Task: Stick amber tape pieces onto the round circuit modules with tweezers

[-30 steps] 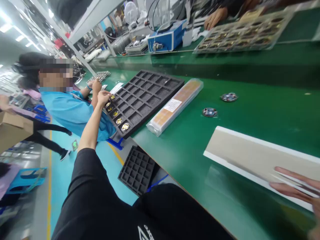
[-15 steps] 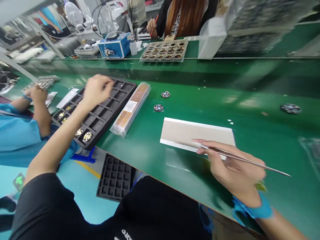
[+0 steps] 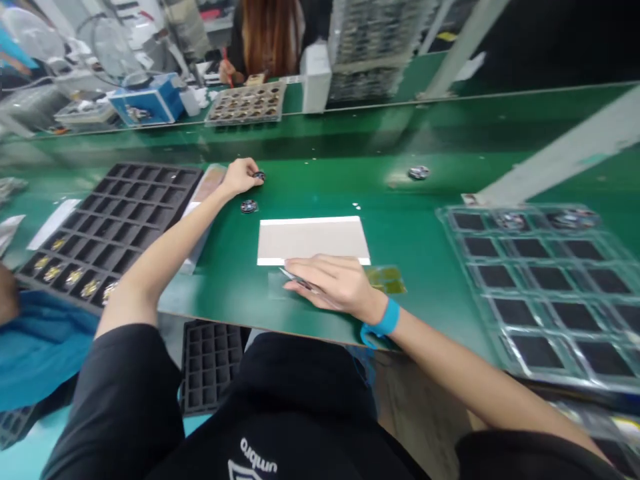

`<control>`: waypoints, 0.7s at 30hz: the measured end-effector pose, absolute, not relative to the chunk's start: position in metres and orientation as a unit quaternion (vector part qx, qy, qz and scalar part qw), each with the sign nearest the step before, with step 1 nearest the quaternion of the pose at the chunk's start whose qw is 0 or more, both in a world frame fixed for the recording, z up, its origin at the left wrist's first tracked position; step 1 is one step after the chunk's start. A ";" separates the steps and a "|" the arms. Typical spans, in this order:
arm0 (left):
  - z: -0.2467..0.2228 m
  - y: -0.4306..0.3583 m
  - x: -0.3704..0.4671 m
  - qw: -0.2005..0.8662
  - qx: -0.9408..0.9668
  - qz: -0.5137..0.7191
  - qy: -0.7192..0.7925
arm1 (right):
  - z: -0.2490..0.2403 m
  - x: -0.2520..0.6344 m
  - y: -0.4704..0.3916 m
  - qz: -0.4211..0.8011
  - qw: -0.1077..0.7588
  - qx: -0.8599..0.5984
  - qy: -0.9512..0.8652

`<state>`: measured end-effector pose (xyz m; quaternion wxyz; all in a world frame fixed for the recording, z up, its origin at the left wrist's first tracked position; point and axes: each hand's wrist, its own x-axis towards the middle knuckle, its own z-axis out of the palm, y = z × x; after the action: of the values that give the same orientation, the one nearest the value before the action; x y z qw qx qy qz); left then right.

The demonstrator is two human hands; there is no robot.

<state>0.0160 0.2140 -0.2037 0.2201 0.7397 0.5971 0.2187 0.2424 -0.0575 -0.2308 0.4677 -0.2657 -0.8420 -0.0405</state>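
My left hand (image 3: 241, 177) has its fingers closed on the edge of a small round circuit board (image 3: 259, 175) at the back of the green bench. A second round circuit board (image 3: 249, 206) lies just in front of it. Nearer to me, my right hand (image 3: 337, 281) is closed around metal tweezers (image 3: 300, 279), whose tip points left. This hand rests by the front edge of a pale rectangular sheet (image 3: 313, 239) with white borders. To its right lies a yellow-green film (image 3: 387, 280), partly covered by the hand.
A black compartment tray (image 3: 127, 208) with several gold round parts stands left, beside a wrapped long pack (image 3: 197, 237) under my left arm. Another round board (image 3: 419, 173) lies further right. A clear tray (image 3: 530, 273) sits at the right. A co-worker's hand (image 3: 230, 71) shows across the bench.
My left hand has moved from above the black tray rightward to the round circuit board and closed on it. The view has turned right, bringing the clear tray in. The tweezers stay in my right hand.
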 end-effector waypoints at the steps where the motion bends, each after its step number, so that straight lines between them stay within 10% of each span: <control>1: -0.203 0.210 0.015 0.230 0.741 0.236 0.585 | -0.231 0.243 -0.057 -0.038 0.463 -0.278 -0.841; 11: -0.218 -0.005 -0.039 0.394 0.745 0.307 0.442 | -0.238 0.245 -0.038 0.193 0.514 -0.456 -0.700; 21: -0.215 -0.094 0.029 0.276 0.873 0.266 0.301 | -0.201 0.310 -0.076 0.375 0.434 -0.557 -0.601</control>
<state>0.0294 -0.0944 -0.2154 0.2762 0.8730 0.3014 0.2659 0.3098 -0.0761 -0.2014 0.4341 -0.5568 -0.6006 0.3752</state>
